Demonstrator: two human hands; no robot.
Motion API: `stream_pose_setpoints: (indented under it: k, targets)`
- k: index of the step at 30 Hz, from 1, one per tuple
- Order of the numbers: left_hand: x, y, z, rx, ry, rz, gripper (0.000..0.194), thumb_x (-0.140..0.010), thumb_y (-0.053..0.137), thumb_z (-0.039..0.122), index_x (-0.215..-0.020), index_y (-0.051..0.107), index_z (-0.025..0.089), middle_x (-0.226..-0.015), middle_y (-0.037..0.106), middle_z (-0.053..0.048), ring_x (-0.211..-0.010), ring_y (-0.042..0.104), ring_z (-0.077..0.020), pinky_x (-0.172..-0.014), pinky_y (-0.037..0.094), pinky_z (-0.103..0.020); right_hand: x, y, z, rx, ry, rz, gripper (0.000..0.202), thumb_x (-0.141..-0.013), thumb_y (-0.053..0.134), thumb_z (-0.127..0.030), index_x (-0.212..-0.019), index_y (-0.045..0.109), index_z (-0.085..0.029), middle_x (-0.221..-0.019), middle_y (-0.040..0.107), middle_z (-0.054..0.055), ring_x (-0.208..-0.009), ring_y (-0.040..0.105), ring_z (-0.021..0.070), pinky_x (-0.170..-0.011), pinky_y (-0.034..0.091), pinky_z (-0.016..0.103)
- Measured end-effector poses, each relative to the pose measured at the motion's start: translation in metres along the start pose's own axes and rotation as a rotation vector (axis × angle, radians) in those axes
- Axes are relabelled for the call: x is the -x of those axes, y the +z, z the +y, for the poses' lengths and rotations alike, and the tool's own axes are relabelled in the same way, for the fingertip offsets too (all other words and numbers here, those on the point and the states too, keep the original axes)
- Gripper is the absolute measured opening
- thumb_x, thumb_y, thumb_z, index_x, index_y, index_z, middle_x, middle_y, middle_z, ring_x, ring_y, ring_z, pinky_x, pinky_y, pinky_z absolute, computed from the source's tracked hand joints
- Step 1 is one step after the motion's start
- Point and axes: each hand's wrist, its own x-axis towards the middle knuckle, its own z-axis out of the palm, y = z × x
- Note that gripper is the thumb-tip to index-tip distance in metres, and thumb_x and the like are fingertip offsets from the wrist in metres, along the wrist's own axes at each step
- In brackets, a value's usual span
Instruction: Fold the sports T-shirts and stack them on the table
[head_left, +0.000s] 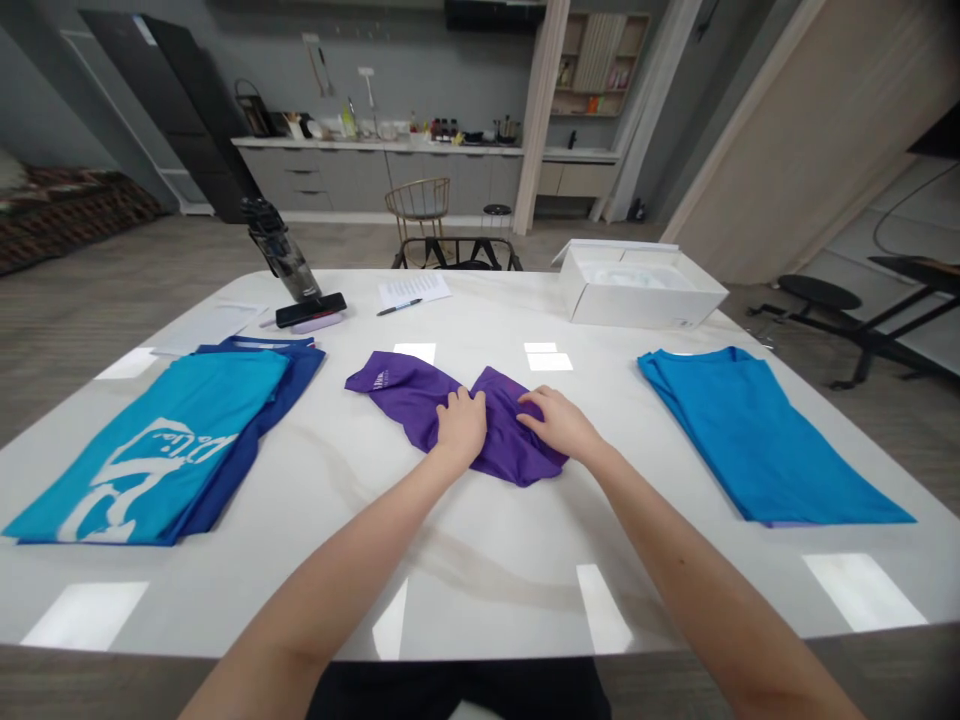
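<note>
A purple shirt (409, 395), partly folded, lies in the middle of the white table (480, 560). My left hand (460, 424) rests on its centre fold with the fingers curled onto the cloth. My right hand (556, 421) presses flat on the shirt's right part, fingers pointing left. The two hands sit close together, a small gap of purple cloth between them. Whether either hand pinches the fabric I cannot tell.
A light blue printed shirt (150, 450) lies over a dark blue one (296, 365) at the left. A blue shirt (757, 435) lies at the right. Behind stand an open white box (637, 285), a dark bottle (281, 250), a phone (310, 309), paper with a pen (412, 291).
</note>
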Motion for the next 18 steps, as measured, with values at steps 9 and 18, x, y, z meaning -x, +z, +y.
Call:
stream_pose_setpoints:
  k: [9,18]
  targets:
    - [-0.028,0.004,-0.024,0.602,0.537,-0.183,0.024,-0.089,0.050,0.011,-0.095,0.070,0.023,-0.103,0.073,-0.002,-0.099,0.067,-0.0181,-0.093,0.049,-0.029,0.006,0.013,-0.050,-0.301,0.139,-0.583,0.020,-0.089,0.063,-0.025,-0.106,0.070,-0.018,-0.069,0.071,0.002,-0.055,0.065,0.0175,-0.057,0.050,0.027]
    - [-0.025,-0.003,-0.005,0.230,0.284,0.002,0.020,-0.091,0.063,0.033,-0.107,0.064,0.021,-0.108,0.069,-0.011,-0.101,0.066,-0.0295,-0.090,0.048,-0.042,-0.032,0.001,-0.016,-0.328,0.343,-0.316,0.022,-0.088,0.065,-0.032,-0.075,0.072,-0.015,-0.072,0.072,0.006,-0.049,0.059,0.0115,-0.048,0.043,0.022]
